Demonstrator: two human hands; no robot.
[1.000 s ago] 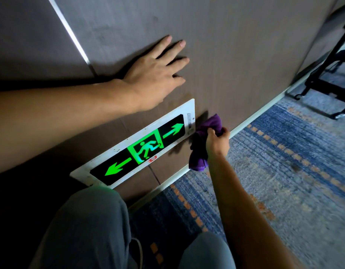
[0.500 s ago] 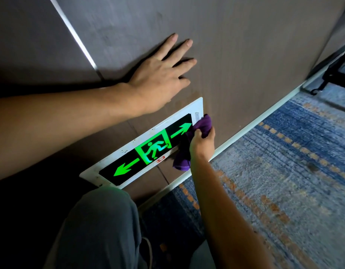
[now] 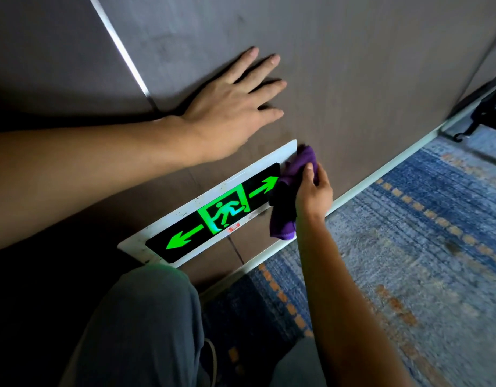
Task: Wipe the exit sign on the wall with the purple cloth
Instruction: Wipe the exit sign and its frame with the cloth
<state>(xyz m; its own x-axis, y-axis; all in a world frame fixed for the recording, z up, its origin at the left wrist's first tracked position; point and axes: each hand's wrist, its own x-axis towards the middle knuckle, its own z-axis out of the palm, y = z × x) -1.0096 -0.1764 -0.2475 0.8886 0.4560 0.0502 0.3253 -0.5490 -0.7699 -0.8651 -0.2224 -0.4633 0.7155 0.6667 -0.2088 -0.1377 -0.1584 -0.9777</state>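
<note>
1. Left hand [image 3: 227, 113]: flat on the wall [image 3: 366, 65], fingers straight and spread, holding nothing. Just above the sign, probably bracing.
2. Right hand [image 3: 313, 191]: fingers curled round the bunched purple cloth [image 3: 290, 180], pressing it against the right end of the exit sign [image 3: 213, 216].
3. Sign location: low on the wall, just above the pale skirting strip [image 3: 380, 174], right of the grey-trousered knee [image 3: 140, 317]. Flush-mounted, white frame, black panel, lit green arrows and running figure.
4. Cloth handling, judged: soft, light, limp. Loose tail hanging below the fist. No grip risk; wadded hold fine. Better contact likely with a flatter pad under the fingers.
5. Sign handling, judged: rigid, smooth, fixed; nothing to lift. Panel face probably glossy plastic or glass, so light to moderate pressure only. Specks visible on the white frame; may need firmer rubbing there.
6. Contact point: cloth covering the frame's right edge and touching the tip of the right arrow. Rest of the panel uncovered.
7. Progress, judged: starting at the right end; centre and left arrow yet to be covered.
8. Surroundings: blue patterned carpet [image 3: 408, 261] right and near; dark metal frame on casters [image 3: 481, 115] far right.
</note>
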